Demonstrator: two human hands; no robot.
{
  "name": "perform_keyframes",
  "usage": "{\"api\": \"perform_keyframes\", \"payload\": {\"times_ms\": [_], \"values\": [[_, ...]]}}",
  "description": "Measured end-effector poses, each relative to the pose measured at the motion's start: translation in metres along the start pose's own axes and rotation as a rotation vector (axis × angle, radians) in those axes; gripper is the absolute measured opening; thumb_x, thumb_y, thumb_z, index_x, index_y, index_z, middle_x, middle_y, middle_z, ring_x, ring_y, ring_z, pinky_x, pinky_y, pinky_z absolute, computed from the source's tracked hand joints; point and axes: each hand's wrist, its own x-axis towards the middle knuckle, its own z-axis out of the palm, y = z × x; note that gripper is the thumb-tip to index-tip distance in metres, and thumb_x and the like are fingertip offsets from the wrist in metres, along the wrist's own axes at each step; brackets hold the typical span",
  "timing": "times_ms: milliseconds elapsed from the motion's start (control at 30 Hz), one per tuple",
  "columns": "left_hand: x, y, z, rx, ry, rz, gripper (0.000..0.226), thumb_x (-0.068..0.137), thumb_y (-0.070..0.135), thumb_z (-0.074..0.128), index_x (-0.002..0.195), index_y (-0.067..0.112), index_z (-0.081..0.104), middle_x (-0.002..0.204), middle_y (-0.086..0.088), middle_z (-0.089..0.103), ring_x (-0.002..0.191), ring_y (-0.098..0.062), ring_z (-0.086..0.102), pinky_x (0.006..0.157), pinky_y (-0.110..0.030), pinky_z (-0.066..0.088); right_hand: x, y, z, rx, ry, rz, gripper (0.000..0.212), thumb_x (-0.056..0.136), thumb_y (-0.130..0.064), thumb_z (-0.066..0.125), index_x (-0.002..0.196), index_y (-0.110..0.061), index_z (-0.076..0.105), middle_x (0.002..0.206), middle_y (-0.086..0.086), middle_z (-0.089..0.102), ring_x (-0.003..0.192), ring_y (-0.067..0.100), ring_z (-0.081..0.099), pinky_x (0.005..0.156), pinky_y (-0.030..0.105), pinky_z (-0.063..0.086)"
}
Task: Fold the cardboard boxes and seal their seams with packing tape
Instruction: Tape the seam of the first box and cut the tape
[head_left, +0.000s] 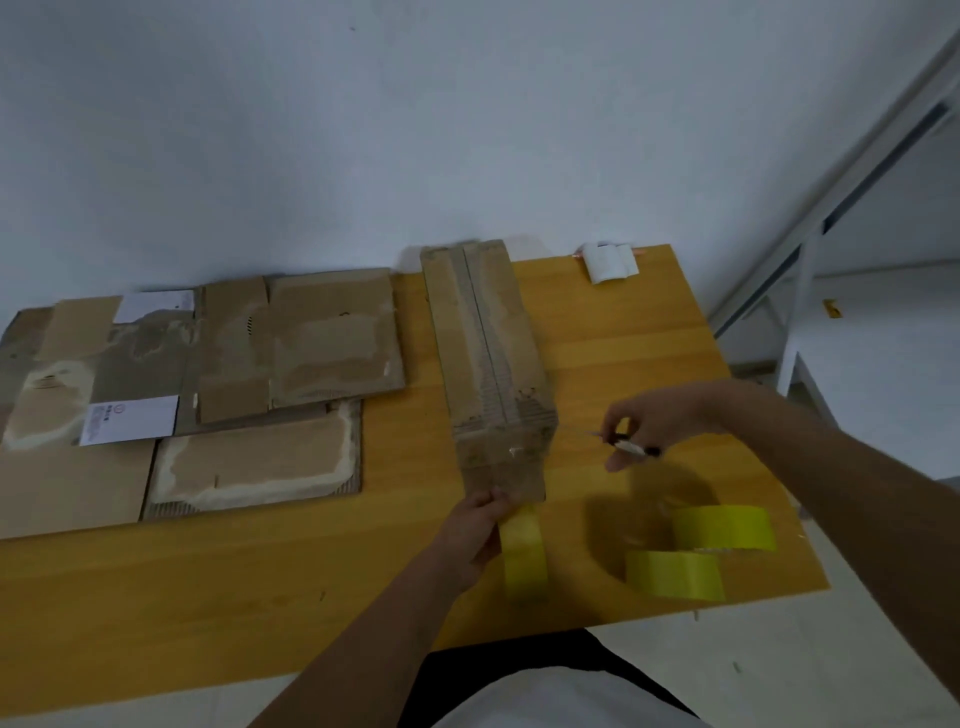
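Observation:
A long, narrow folded cardboard box (488, 353) lies on the wooden table (623, 364), its centre seam running away from me. Clear tape covers its near end. My left hand (480, 530) holds a yellow-green tape roll (524, 556) upright at the box's near end, tape stretched up onto the cardboard. To the right of the box's near corner, my right hand (649, 426) grips a small cutter (631, 447) with a thin blade pointing left toward the box.
Several flattened cardboard boxes (208, 384) with white labels cover the table's left half. Two more yellow-green tape rolls (722, 527) (675, 574) sit near the front right edge. A small white object (610, 262) lies at the far edge. A white frame (810, 249) stands on the right.

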Motion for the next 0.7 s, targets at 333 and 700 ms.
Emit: {"api": "perform_keyframes", "payload": {"times_ms": [333, 700], "values": [[-0.001, 0.001, 0.000, -0.001, 0.006, 0.015, 0.009, 0.096, 0.015, 0.063, 0.102, 0.008, 0.064, 0.085, -0.004, 0.066, 0.077, -0.019, 0.064, 0.067, -0.032, 0.054, 0.008, 0.013, 0.012, -0.035, -0.129, 0.040, 0.036, 0.085, -0.039, 0.073, 0.120, -0.032, 0.065, 0.132, 0.003, 0.056, 0.118, 0.021, 0.057, 0.089, 0.031, 0.050], [-0.001, 0.001, 0.001, 0.014, -0.020, 0.019, 0.020, 0.094, 0.018, 0.066, 0.108, 0.004, 0.064, 0.093, -0.007, 0.066, 0.085, -0.022, 0.062, 0.079, -0.038, 0.052, 0.040, -0.028, 0.036, -0.209, -0.133, -0.085, 0.046, 0.087, -0.047, 0.069, 0.128, -0.027, 0.060, 0.111, -0.009, 0.054, 0.095, 0.014, 0.053, 0.087, 0.032, 0.040]]}}
